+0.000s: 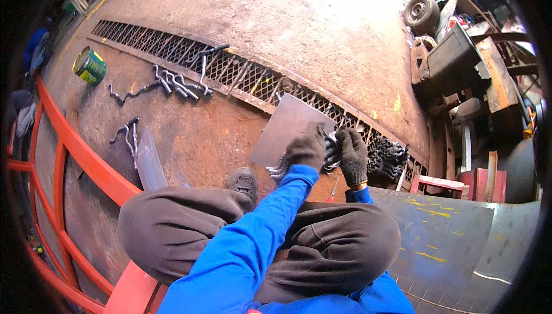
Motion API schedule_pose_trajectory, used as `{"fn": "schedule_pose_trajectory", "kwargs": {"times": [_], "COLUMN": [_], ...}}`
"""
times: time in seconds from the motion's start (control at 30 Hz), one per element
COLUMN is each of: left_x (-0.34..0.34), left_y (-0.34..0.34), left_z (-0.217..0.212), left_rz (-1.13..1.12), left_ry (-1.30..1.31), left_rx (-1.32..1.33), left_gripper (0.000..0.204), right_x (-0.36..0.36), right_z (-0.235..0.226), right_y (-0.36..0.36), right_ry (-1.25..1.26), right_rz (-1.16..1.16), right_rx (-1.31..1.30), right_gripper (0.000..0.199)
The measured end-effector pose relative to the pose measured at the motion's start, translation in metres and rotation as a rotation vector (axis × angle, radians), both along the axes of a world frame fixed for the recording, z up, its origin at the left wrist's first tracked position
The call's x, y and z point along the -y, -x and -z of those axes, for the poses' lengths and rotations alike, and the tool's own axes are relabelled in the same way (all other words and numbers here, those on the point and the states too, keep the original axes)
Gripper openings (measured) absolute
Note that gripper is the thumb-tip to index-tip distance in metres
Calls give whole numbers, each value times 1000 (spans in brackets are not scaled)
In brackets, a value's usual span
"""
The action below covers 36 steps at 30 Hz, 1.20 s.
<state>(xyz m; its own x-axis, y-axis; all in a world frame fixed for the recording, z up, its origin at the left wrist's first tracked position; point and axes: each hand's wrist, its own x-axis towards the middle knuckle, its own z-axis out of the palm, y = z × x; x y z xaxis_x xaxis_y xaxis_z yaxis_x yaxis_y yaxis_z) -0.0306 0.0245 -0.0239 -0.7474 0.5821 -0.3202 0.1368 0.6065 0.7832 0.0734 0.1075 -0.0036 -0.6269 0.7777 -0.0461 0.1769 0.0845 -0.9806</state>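
A rusty brown workshop floor (pixel 322 32) spreads out, crossed by a long mesh drain grating (pixel 172 47). The person squats over it. The left hand (pixel 306 148), in a dark knit glove, grips a flat grey metal plate (pixel 286 127) and a bundle of bent steel rods (pixel 280 168); the right hand (pixel 353 154) closes on the rods' other side. Sorting seems underway; separating one rod likely needs a finer pinch. More curved rods (pixel 175 84) and a green tin (pixel 89 66) lie well apart.

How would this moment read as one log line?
left hand: on flat metal plate | right hand: gripping bent metal pieces | more pieces on floor
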Motion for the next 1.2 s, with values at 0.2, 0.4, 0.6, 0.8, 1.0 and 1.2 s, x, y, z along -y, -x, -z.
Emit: {"fn": "schedule_pose_trajectory", "kwargs": {"times": [0.2,0.4,0.6,0.8,1.0,1.2], "left_x": [5,7,1,-14,-46,-49], "left_y": [-5,-8,-16,22,87,128], "left_z": [-10,2,4,9,-10,-20], "left_rz": [66,128,66,-21,529,749], "left_ry": [34,80,40,103,-19,-46], "left_rx": [-287,-394,-428,41,345,676], "left_gripper": [19,23,19,35,48,43], "right_x": [-20,-39,-68,-23,-28,-6], "right_z": [-26,-22,6,-37,16,7], "right_y": [31,76,85,66,19,30], "right_ry": [-142,41,-129,-163,162,315], "right_rz": [-223,-293,-422,-127,103,128], "right_rx": [188,344,393,276,-290,-407], "right_gripper": [25,32,27,32,25,25]}}
